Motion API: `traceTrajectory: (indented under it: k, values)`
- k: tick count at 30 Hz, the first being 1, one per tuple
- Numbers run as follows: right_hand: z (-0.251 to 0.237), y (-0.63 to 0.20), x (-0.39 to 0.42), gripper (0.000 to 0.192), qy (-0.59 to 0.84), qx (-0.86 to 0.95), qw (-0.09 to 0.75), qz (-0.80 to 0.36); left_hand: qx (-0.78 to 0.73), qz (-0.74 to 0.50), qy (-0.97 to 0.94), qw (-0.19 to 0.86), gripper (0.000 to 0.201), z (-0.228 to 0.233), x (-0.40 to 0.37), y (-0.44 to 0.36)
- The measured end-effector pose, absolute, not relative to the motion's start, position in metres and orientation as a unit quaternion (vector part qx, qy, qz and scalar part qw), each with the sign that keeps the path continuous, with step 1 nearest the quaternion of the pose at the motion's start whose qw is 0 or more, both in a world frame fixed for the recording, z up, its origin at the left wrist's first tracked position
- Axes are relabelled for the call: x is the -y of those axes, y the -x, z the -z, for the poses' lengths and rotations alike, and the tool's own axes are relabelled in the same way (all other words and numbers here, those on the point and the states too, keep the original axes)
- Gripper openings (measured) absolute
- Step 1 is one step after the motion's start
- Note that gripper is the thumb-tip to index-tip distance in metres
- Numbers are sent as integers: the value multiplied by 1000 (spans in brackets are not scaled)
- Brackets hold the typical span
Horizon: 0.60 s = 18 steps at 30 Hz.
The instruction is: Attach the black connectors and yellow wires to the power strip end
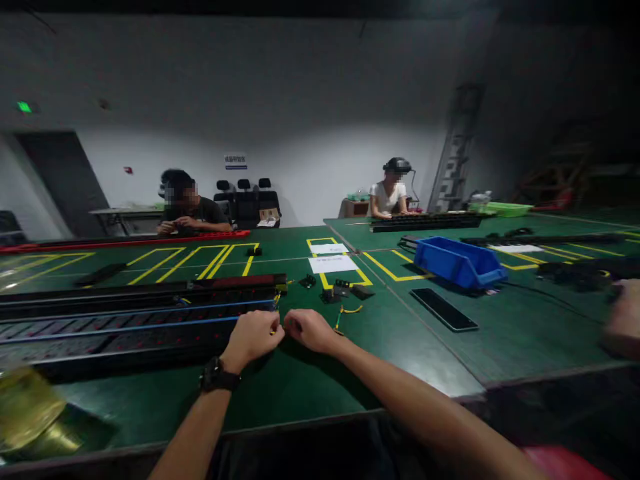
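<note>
Pinching yellow wire [278, 329] between closed left hand [253, 337] and right hand [310, 329], beside black rail [125, 327].

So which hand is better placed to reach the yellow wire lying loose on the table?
Probably the right hand: the loose yellow wire lies just beyond it, on its side. The left hand sits closed by the end of the long black rail, farther from that wire.

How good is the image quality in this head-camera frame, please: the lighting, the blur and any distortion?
Head view: dim overall, brightest on the far white wall, with corners falling to black; wide-angle distortion bows the green table edges; the left hand and right hand are fairly sharp, while the gold bag at lower left and another person's hand at the right edge are blurred.
</note>
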State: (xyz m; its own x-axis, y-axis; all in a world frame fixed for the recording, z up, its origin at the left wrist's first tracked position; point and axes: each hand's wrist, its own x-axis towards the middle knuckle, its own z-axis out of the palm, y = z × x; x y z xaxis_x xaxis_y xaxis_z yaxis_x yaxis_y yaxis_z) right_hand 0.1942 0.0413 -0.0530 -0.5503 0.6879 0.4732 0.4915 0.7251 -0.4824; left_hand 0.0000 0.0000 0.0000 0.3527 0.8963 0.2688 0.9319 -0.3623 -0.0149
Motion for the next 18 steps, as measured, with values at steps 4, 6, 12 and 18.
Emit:
traceTrajectory:
  k: [4, 6, 12, 18]
  values:
    - [53, -196, -42, 19, 334, 867, 335, -159, 558, 116, 818, 71, 23, 1, 0, -2]
    - [53, -196, -42, 21, 338, 867, 330, -162, 557, 121, 819, 64, 22, 2, -1, -3]
    - [51, -197, -40, 21, 347, 867, 320, -162, 555, 127, 820, 59, 22, 2, -1, -3]
    - [50, -197, -39, 20, 348, 866, 317, -166, 551, 129, 822, 63, 21, 1, -1, -3]
